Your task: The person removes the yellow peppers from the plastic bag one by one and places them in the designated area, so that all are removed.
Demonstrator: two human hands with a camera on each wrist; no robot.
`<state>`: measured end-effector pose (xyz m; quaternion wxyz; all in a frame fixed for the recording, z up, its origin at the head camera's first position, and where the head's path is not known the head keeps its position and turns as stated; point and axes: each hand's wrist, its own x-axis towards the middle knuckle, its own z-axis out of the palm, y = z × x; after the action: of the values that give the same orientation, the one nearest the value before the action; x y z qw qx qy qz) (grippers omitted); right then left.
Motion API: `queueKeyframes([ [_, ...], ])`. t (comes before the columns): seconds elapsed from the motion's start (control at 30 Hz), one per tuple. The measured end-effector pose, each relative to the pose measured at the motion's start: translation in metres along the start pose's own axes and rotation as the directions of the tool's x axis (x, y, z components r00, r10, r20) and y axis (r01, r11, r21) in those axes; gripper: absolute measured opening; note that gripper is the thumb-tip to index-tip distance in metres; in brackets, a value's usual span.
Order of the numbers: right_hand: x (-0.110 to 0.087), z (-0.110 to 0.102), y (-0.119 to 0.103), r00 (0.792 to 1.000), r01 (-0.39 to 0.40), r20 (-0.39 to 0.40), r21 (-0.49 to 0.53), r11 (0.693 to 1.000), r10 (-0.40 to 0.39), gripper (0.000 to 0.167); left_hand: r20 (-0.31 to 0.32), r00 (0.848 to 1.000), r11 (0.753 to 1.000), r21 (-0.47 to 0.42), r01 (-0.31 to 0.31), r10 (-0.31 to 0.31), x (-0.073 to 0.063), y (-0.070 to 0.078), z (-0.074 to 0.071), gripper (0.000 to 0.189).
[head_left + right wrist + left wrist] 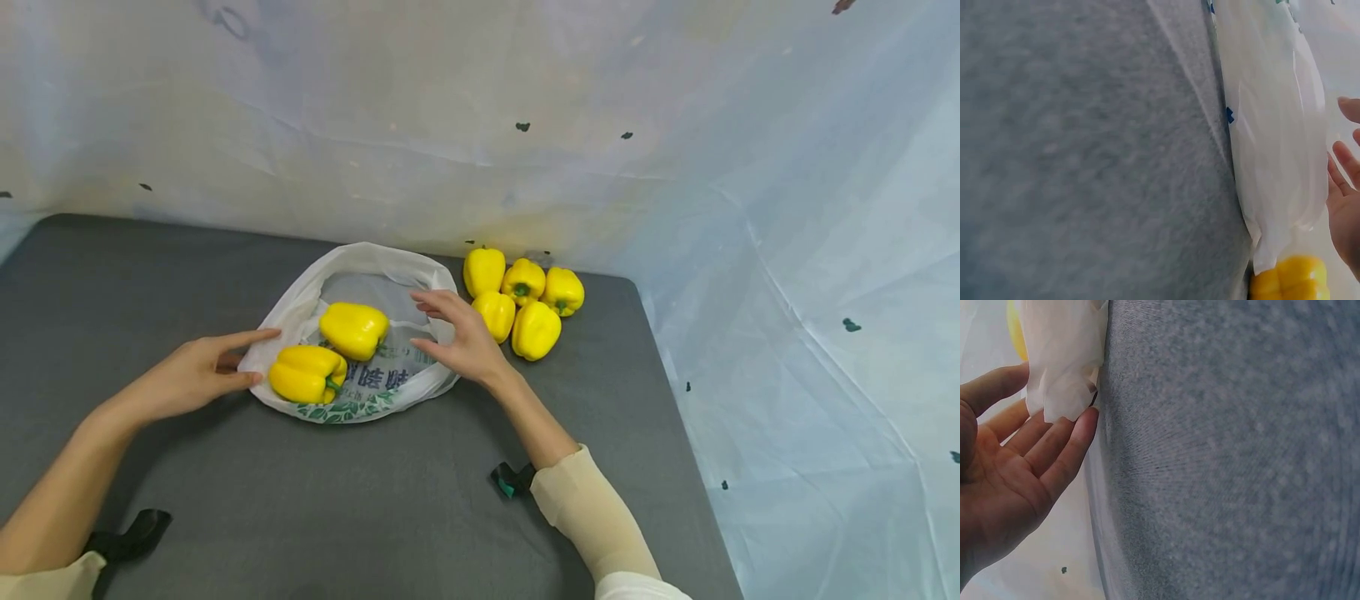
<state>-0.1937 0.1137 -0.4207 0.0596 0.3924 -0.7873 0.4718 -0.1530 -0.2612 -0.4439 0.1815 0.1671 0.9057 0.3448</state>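
Note:
A white plastic bag (360,414) with green leaf print and dark lettering lies spread open on the dark cloth. Inside it are two yellow bell peppers, one pepper (354,330) near the middle and another pepper (306,374) at the front left. My left hand (197,373) is at the bag's left side, thumb and index finger spread. In the left wrist view its fingertips touch the bag's white edge (1065,369). Over the right rim hovers my right hand (467,337), fingers spread apart from the thumb and nothing between them.
Several more yellow bell peppers (536,330) are grouped right of the bag, near the table's back corner. Pale plastic sheeting (420,125) hangs behind the table (360,508) and along its right side. Black straps (135,536) show at both forearms.

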Motion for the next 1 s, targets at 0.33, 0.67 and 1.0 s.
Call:
queueKeyframes([
  [0.33, 0.018, 0.010, 0.032, 0.982, -0.093, 0.165, 0.014, 0.996, 0.089, 0.059, -0.006, 1.000, 1.000, -0.008, -0.003, 0.003, 0.002, -0.001, -0.001, 0.069],
  [0.67, 0.042, 0.018, 0.030, 0.927, -0.106, 0.361, 0.004, 0.994, 0.098, 0.065, 0.009, 1.000, 1.000, -0.014, 0.013, -0.013, 0.002, 0.001, -0.001, 0.069],
  [1.0, 0.056, 0.027, 0.032, 0.890, -0.102, 0.447, 0.010, 0.995, 0.087, 0.073, 0.019, 1.000, 1.000, -0.015, 0.024, -0.023, 0.004, -0.001, 0.001, 0.071],
])
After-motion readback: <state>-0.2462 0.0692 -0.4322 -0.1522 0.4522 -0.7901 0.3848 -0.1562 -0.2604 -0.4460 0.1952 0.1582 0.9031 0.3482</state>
